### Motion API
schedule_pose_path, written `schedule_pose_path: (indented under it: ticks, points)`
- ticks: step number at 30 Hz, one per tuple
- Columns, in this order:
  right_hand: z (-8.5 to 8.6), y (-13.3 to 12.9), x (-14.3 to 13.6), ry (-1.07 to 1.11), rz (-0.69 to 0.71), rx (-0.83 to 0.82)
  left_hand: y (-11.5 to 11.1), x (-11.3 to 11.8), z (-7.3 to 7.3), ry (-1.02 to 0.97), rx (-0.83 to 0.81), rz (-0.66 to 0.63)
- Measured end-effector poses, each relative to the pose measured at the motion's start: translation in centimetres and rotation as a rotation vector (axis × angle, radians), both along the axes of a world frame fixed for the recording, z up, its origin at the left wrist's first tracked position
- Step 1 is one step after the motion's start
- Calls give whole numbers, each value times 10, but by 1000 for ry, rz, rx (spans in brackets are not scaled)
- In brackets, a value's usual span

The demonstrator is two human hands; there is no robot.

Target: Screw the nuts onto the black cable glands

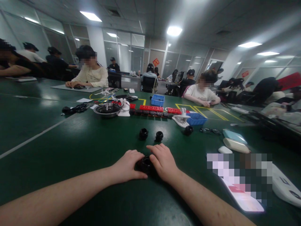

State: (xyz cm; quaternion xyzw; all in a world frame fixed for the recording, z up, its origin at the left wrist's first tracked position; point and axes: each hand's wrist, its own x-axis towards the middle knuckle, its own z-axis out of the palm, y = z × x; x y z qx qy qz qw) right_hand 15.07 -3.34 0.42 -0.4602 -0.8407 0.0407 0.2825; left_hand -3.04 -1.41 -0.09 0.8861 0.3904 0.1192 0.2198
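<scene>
Both hands pinched one black ring (pixel 146 163) on the green table (pixel 70 135): left hand (pixel 127 165) braced it; right hand (pixel 162 161) should have turned evenly, avoiding the two loose rings (pixel 151 134) beyond

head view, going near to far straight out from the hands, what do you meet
black ring part held between left hand and right hand → two black round parts → row of red blocks → small blue bin
</scene>
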Motion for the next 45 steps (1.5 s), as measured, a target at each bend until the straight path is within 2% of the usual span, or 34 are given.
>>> schedule_pose_path:
  ticks: [8,13,45]
  points:
    - [8,-9,-3,87,91,72,1,-1,-1,-12,20,-8]
    - [13,-17,-9,17,133,101,1,0,-2,-17,22,-17]
    - [13,-18,-14,-34,111,63,-1,3,1,-8,0,-14]
